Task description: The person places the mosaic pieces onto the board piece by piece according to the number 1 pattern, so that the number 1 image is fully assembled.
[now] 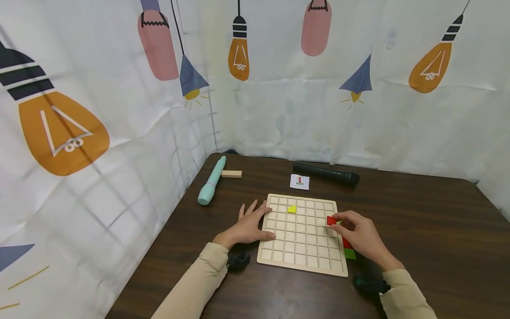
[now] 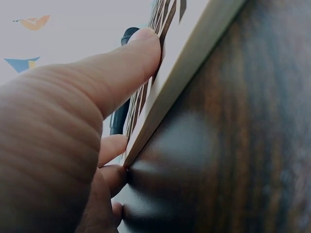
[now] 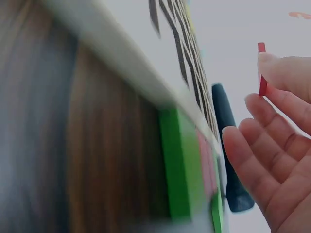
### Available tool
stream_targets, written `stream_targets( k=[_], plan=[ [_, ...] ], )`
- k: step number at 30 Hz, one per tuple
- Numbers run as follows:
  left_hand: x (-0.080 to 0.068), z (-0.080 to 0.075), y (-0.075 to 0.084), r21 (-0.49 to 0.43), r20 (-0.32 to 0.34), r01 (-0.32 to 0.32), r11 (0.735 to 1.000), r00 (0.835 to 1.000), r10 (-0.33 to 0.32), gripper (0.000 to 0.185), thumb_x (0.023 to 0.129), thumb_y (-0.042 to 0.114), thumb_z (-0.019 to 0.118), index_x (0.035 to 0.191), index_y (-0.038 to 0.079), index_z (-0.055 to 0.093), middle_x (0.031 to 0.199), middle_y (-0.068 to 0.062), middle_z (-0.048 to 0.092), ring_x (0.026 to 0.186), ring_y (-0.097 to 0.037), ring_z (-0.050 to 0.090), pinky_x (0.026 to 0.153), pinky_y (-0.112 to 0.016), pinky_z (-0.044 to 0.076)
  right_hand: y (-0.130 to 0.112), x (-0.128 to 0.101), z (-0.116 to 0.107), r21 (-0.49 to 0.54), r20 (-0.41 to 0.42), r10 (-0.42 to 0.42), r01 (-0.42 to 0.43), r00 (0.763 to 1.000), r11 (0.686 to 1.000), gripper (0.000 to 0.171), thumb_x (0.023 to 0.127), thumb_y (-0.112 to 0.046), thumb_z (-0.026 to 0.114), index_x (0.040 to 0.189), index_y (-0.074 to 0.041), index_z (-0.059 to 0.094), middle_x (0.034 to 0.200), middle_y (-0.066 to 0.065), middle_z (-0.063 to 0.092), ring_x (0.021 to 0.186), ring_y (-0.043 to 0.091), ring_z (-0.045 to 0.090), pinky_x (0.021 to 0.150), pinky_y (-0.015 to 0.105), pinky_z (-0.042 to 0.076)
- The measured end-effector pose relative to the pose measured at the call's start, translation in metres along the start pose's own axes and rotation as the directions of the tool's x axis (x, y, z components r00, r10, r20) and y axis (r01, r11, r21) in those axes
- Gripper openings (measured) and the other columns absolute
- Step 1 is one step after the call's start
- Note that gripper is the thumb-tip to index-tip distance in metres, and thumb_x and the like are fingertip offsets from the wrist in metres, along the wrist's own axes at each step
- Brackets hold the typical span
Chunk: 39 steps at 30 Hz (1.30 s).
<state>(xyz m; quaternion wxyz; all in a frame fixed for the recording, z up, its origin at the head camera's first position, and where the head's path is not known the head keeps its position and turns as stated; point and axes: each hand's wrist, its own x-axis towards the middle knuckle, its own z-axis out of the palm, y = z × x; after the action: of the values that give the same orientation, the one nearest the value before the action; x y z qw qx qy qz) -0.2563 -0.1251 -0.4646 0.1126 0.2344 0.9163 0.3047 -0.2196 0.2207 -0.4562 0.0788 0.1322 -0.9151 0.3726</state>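
Observation:
A pale wooden grid board (image 1: 295, 248) lies on the dark table. My left hand (image 1: 248, 225) rests at the board's left edge, thumb and a fingertip touching its rim, the fingers spread. Between the thumb and fingers of my right hand (image 1: 360, 235) is a small flat red tile (image 1: 331, 220), pinched above the board's right side; the right wrist view shows the tile (image 3: 262, 70) edge-on. A yellow piece with a slanted side (image 1: 292, 209) sits in a cell near the board's top. Along the right edge, partly under my right hand, lie a green tile (image 1: 349, 254) and a red tile (image 1: 346, 243).
Behind the board are a small card with a coloured grid pattern (image 1: 299, 181) and a black microphone (image 1: 326, 173). A teal microphone-shaped object (image 1: 212, 180) and a wooden block (image 1: 232, 174) lie at the back left. A printed white curtain (image 1: 279, 119) stands behind the table.

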Motion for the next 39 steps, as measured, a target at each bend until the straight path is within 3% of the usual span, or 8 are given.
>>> stream_targets(
  k=[10,18,24,32,39],
  plan=[
    [0.000,0.001,-0.002,-0.010,-0.004,-0.001,1.000,1.000,0.001,0.080,0.085,0.046,0.074,0.149,0.013,0.039,0.162,-0.010,0.015,0.150,-0.032,0.000,0.113,-0.059,-0.013,-0.006,0.014,0.020,0.041,0.058,-0.003,0.001,0.998,0.999,0.027,0.087,-0.018,0.076,0.113,-0.013,0.070,0.109,0.003,0.068,0.084,0.013,0.064,0.073,0.029,0.055],
    [0.001,0.003,-0.003,-0.010,-0.001,0.004,1.000,1.000,-0.004,0.082,0.084,0.048,0.074,0.150,0.014,0.038,0.162,-0.011,0.017,0.150,-0.032,0.000,0.113,-0.060,-0.012,-0.012,0.021,0.017,0.027,0.131,0.029,-0.033,0.991,0.999,0.024,0.088,-0.020,0.075,0.111,-0.014,0.072,0.111,0.004,0.068,0.085,0.015,0.064,0.070,0.030,0.053],
    [0.002,0.002,-0.002,-0.003,-0.020,0.002,1.000,1.000,-0.002,0.082,0.084,0.046,0.075,0.149,0.012,0.039,0.162,-0.012,0.018,0.150,-0.033,0.001,0.113,-0.061,-0.011,-0.027,0.022,0.008,0.003,0.206,-0.023,0.023,0.978,1.000,0.021,0.087,-0.021,0.075,0.108,-0.017,0.073,0.109,0.001,0.067,0.088,0.014,0.064,0.071,0.028,0.055],
    [0.000,0.000,-0.001,0.000,-0.019,0.008,1.000,1.000,-0.008,0.081,0.084,0.045,0.075,0.149,0.013,0.039,0.162,-0.011,0.018,0.150,-0.032,0.001,0.113,-0.061,-0.011,-0.044,0.034,0.004,-0.015,0.232,-0.120,0.127,0.965,0.992,0.024,0.086,-0.015,0.076,0.110,-0.011,0.073,0.105,0.002,0.069,0.085,0.014,0.064,0.072,0.027,0.056],
    [0.000,0.001,0.001,-0.007,-0.019,0.008,1.000,1.000,-0.008,0.081,0.084,0.044,0.075,0.149,0.012,0.039,0.162,-0.011,0.017,0.150,-0.033,0.001,0.113,-0.061,-0.010,-0.038,0.050,0.013,-0.035,0.246,-0.100,0.112,0.964,0.993,0.025,0.088,-0.017,0.074,0.112,-0.012,0.072,0.109,0.002,0.067,0.087,0.015,0.063,0.072,0.027,0.055]
  ],
)
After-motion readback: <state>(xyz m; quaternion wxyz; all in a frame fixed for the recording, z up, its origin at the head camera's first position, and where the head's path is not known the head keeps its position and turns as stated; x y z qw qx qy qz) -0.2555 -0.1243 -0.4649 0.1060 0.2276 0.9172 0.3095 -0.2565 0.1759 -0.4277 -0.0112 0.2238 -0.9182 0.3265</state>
